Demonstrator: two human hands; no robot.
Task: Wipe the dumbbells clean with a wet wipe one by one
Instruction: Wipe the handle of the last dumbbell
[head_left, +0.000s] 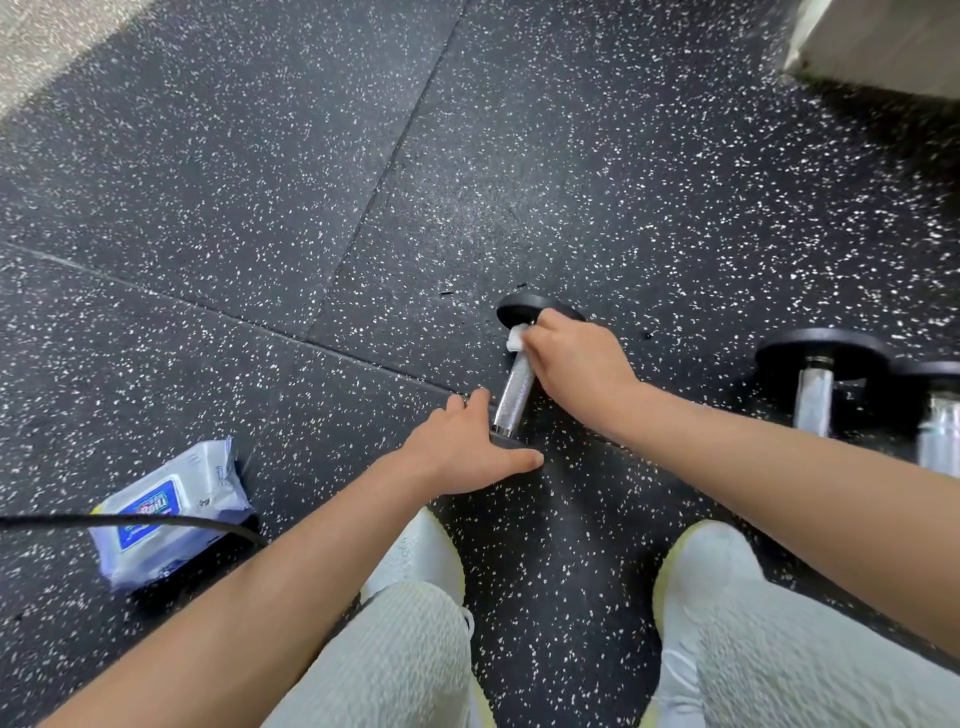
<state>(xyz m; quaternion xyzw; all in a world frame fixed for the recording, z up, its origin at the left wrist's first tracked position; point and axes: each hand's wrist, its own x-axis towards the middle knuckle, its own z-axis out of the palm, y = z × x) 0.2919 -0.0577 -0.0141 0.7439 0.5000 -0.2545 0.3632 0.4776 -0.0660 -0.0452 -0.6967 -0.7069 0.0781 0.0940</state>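
A dumbbell (514, 389) with a knurled steel handle and black round ends lies on the speckled rubber floor in front of me. My right hand (576, 369) is closed around a white wet wipe (515, 336), pressed on the far part of the handle next to the far black end (519, 309). My left hand (467, 449) rests flat, fingers spread, on the near black end, which it mostly hides.
Two more dumbbells (818, 384) (937, 431) lie to the right. A blue and white pack of wipes (171, 512) lies at the left with a black cable (130, 519) across it. My knees and shoes (706, 561) fill the bottom. A pale ledge (883, 47) stands far right.
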